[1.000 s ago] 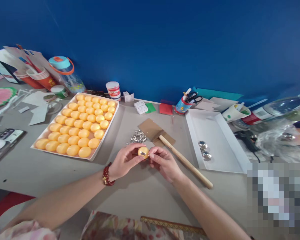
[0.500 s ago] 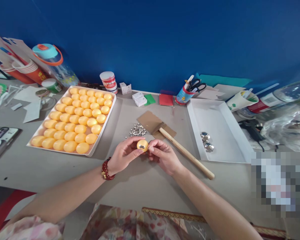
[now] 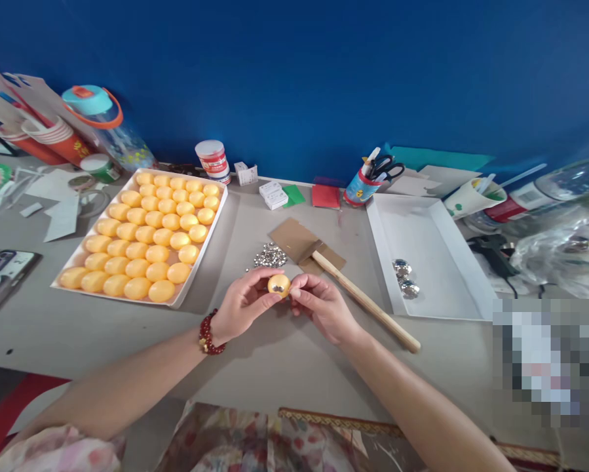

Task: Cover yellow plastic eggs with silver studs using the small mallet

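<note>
My left hand (image 3: 247, 298) grips a yellow ping-pong ball (image 3: 279, 282) between thumb and fingers. Small shiny silver pieces sit on the side of the ball that faces me. At the ball's right edge, my right hand (image 3: 321, 305) is closed in a pinch; whatever is between its fingertips is too small to make out. Just beyond the hands lies a heap of small silver pieces (image 3: 269, 254). A hammer (image 3: 363, 294) with a wooden handle rests to the right, its head on a piece of brown cardboard (image 3: 293, 237).
A shallow white box (image 3: 180, 303) filled with rows of yellow balls stands at left. Another white box (image 3: 439, 262) at right holds two silver-covered balls (image 3: 408, 288). Along the blue wall are small white boxes (image 3: 273, 195), a pen cup (image 3: 360, 189) and a drinking bottle (image 3: 114, 131).
The ball has turned or tipped very slightly in my left hand. Both hands otherwise stay in nearly the same place.
</note>
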### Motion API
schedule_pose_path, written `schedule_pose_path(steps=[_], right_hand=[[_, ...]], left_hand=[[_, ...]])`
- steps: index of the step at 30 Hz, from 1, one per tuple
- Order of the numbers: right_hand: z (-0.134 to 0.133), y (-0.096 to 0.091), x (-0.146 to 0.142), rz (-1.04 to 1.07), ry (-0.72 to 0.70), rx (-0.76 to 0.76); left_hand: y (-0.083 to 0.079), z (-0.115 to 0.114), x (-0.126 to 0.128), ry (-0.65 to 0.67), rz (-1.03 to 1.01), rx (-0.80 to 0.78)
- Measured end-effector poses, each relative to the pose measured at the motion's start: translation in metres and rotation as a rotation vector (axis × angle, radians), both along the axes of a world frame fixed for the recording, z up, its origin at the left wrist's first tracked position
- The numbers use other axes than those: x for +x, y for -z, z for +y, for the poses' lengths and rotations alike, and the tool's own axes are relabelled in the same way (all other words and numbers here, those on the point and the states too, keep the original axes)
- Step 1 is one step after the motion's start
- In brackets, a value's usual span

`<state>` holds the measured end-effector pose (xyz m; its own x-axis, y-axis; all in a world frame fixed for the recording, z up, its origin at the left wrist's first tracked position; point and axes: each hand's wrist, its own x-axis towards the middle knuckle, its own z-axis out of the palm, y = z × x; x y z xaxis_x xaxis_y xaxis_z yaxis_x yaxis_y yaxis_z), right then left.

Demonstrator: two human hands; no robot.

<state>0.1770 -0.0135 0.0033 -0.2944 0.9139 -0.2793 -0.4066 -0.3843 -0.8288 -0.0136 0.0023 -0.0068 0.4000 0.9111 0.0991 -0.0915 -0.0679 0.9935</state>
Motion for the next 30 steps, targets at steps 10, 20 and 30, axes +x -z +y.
schedule_pose_path(steps=[10, 20, 30], right_hand=[[0.0004, -0.0012, 0.0012, -0.016, -0.020, 0.028], [-0.0027, -0.0044, -0.0007, -0.067, -0.005, 0.056], [-0.0009, -0.0071, 0.0039, -0.148, -0.068, 0.108]], left_hand=[[0.0006, -0.0002, 0.0007, -0.015, 0.013, 0.014], [-0.0009, 0.0001, 0.0007, -0.046, 0.044, 0.017], [0.0010, -0.0019, 0.0010, -0.070, 0.067, 0.077]])
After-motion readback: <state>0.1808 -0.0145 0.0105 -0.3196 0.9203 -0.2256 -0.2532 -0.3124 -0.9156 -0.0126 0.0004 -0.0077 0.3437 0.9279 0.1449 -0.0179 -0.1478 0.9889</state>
